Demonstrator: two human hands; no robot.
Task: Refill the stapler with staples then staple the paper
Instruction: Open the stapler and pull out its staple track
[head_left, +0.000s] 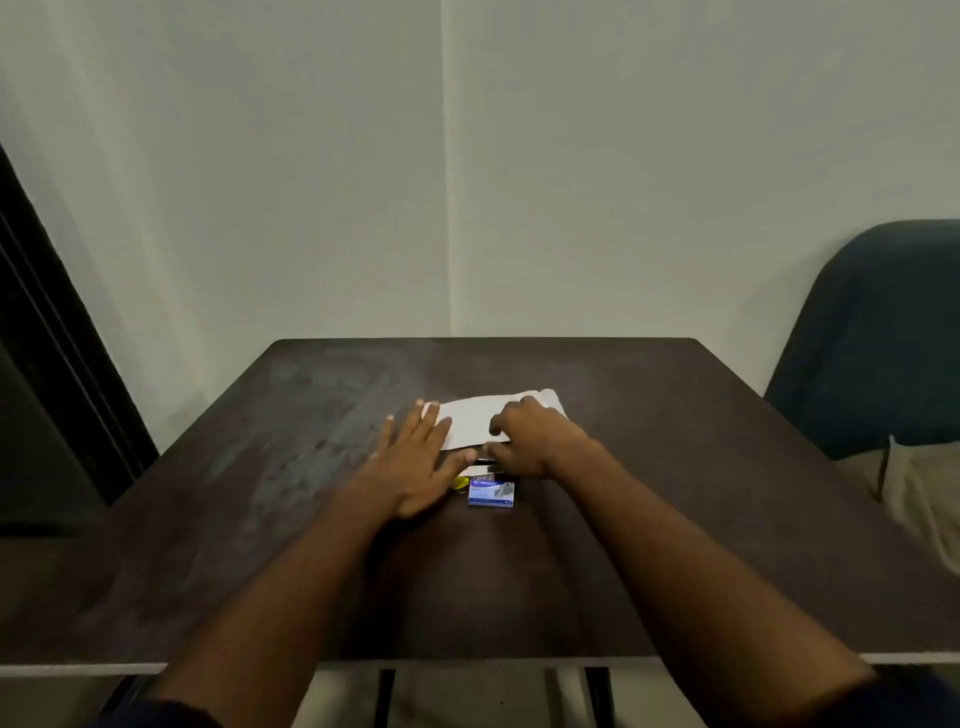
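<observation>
A folded white paper (470, 418) lies in the middle of the dark table (649, 467). My left hand (415, 462) rests flat with fingers spread, its fingertips on the paper's left edge. My right hand (535, 441) is curled over the paper's near right part and over the stapler (480, 470), of which only a yellow tip and a white and black strip show between the hands; whether it grips the stapler I cannot tell. A small blue box of staples (491, 493) sits just in front of the stapler, touched by neither hand.
A pale wall rises directly behind the table's far edge. A dark upholstered chair (872, 332) stands at the right, with beige cloth (919, 493) below it. A dark door frame (52, 332) runs along the left.
</observation>
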